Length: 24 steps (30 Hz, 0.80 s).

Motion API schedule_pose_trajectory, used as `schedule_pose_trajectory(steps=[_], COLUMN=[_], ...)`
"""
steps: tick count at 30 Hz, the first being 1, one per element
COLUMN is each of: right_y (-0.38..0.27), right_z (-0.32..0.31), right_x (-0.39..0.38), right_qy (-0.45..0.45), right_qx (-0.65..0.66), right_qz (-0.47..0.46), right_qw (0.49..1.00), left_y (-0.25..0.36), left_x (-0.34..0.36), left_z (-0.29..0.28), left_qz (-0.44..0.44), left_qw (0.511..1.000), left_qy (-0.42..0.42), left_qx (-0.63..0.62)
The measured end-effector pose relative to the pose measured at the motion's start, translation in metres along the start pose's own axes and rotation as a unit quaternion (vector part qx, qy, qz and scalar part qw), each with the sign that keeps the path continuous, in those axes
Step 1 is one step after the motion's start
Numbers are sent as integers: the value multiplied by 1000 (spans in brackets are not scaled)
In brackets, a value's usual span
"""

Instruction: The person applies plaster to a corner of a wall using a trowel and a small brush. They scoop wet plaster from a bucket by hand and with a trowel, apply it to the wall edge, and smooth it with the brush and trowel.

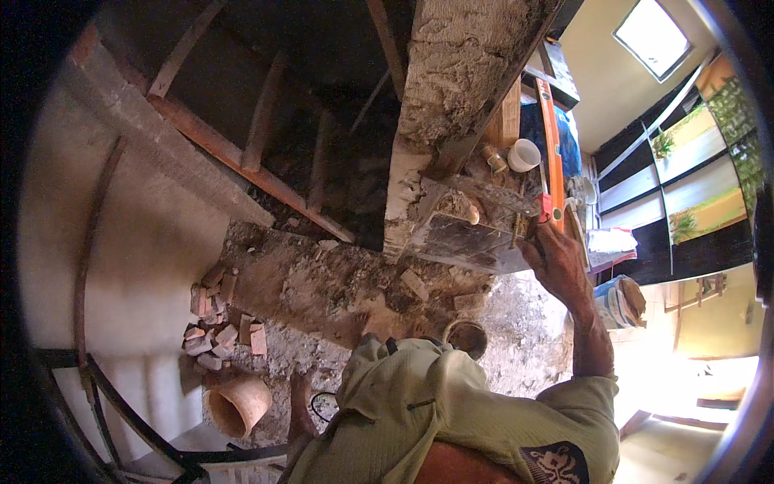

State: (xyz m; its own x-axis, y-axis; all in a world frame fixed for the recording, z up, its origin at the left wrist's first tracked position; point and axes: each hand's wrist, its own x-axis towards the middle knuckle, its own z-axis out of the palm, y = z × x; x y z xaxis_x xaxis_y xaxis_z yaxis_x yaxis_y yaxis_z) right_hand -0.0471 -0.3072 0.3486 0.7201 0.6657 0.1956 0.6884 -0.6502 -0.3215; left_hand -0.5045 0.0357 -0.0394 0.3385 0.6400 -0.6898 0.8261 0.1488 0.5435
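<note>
R hand (558, 256) at nr end of orange lvl (551, 149)

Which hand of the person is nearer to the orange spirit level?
The right. The right hand is at the lower end of the orange spirit level; the left arm is far from it, at the picture's lower left, its hand unclear.

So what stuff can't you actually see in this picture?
All in the head view:
- Whether the right hand grips the orange level: its own back hides the fingertips.
- The near side of the round container: covered by the green shirt.
- What's inside the dark space: lost in deep shadow.
- Any detail in the bright white panel: washed out by glare.
</note>
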Motion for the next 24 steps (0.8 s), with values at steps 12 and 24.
schedule_pose_trajectory(steps=[12,24], right_y=[-9,34], right_z=[-16,123], right_x=[-19,-67], right_qy=[113,-32], right_qx=[-72,-13], right_qz=[-24,48], right_qw=[991,998], left_y=[47,-41], left_x=[8,57], left_z=[-11,-35], left_qz=[15,55], left_qw=[1000,997], left_qy=[5,-37], left_qx=[-21,37])
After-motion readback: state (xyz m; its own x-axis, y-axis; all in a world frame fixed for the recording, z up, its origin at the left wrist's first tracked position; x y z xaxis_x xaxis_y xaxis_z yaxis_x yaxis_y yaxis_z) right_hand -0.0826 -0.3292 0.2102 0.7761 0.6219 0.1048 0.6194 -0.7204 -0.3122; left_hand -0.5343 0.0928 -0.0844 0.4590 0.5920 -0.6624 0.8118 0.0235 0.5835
